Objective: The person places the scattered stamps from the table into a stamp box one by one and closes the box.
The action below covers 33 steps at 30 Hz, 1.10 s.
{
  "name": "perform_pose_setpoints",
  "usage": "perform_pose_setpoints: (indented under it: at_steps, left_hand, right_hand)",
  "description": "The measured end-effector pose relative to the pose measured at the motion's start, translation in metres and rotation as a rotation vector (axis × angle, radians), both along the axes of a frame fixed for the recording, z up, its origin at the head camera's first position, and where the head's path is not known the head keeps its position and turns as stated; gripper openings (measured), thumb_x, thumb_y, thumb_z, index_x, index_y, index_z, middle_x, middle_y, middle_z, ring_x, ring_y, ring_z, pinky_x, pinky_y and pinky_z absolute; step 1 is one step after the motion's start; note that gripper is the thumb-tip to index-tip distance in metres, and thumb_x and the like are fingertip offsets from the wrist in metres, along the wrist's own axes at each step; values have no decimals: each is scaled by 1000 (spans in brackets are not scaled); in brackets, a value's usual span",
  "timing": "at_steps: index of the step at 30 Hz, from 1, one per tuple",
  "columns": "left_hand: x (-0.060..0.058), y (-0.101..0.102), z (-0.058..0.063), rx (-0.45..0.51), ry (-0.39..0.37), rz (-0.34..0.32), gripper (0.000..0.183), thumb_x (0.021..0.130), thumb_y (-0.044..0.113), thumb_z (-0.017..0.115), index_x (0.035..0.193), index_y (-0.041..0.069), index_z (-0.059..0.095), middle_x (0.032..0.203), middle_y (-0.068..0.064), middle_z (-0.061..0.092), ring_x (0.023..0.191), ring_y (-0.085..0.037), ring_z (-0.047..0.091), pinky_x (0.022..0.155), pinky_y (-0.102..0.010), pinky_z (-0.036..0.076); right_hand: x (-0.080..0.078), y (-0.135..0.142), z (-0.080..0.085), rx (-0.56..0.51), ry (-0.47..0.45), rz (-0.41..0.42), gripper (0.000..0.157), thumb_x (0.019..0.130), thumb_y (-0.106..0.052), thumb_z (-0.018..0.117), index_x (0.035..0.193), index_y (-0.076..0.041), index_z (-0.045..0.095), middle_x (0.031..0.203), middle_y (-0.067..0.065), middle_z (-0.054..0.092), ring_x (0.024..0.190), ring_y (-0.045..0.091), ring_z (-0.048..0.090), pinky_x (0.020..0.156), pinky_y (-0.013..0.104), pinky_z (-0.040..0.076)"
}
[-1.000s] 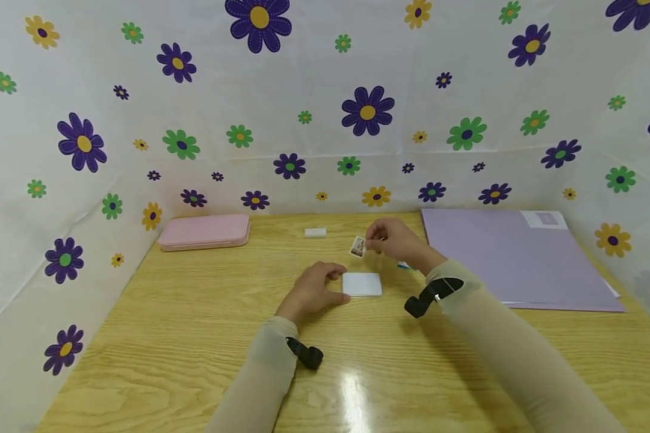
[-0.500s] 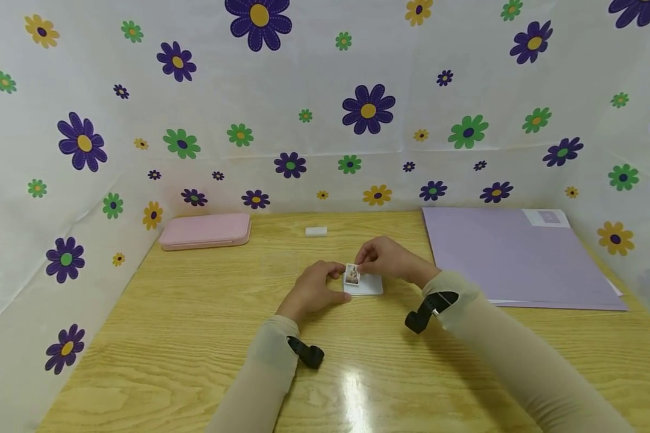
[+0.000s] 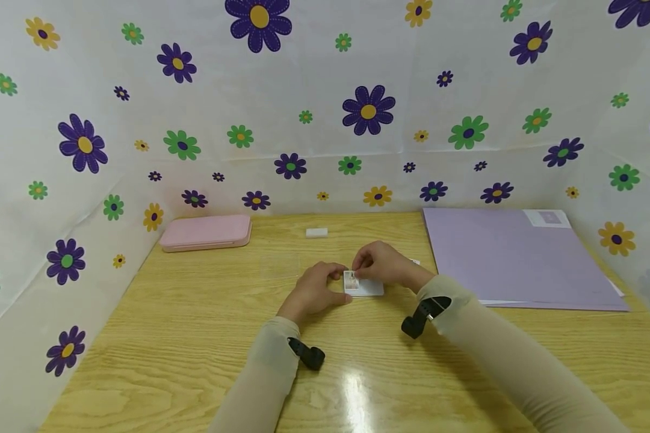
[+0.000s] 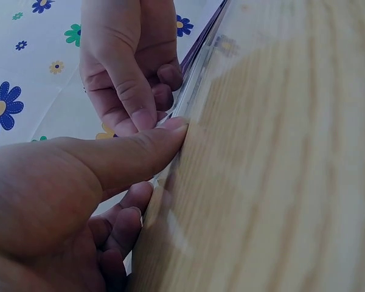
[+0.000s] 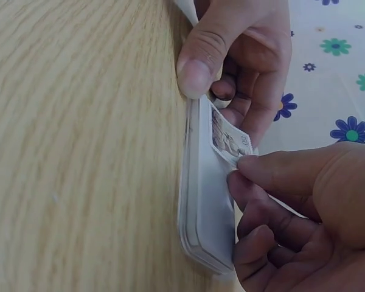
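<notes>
Wood table (image 3: 168, 337); stamp (image 5: 227, 132) tilt: right wrist view only.

Glossy grained-wood tabletop (image 3: 184, 343), smooth plastic-looking white slab (image 5: 214, 201), paper picture (image 5: 229, 135), matt lilac folder (image 3: 493, 258), cloth-like backdrop (image 3: 314, 78).

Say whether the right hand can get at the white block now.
Probably yes: only bare tabletop shows between the right hand and the white block, though that hand pinches a small picture.
</notes>
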State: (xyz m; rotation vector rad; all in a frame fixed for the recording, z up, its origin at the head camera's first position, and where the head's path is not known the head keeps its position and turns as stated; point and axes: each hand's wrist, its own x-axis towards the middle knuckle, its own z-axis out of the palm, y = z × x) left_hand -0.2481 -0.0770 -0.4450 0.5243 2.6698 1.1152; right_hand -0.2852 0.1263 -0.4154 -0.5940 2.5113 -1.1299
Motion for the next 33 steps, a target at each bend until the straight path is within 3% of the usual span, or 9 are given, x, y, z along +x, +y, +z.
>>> perform_pose_setpoints:
  at_steps: [17, 33]
  left_hand:
    - [-1, 1, -1, -14, -1, 4, 55, 82, 27, 83, 131, 14, 62, 107, 1, 56, 100, -18, 53, 92, -40, 43]
    - [-1, 1, -1, 0, -4, 6, 53, 82, 26, 83, 130, 14, 63, 106, 1, 56, 99, -19, 53, 91, -40, 44]
  right_hand:
    - [0, -4, -5, 54, 19, -28, 3, 86, -3, 74, 88, -2, 72, 80, 2, 65, 74, 15, 57, 67, 29, 48]
    - [1, -4, -1, 90, 72, -3, 6, 87, -3, 74, 83, -8, 75, 77, -1, 67, 72, 14, 57, 65, 28, 47]
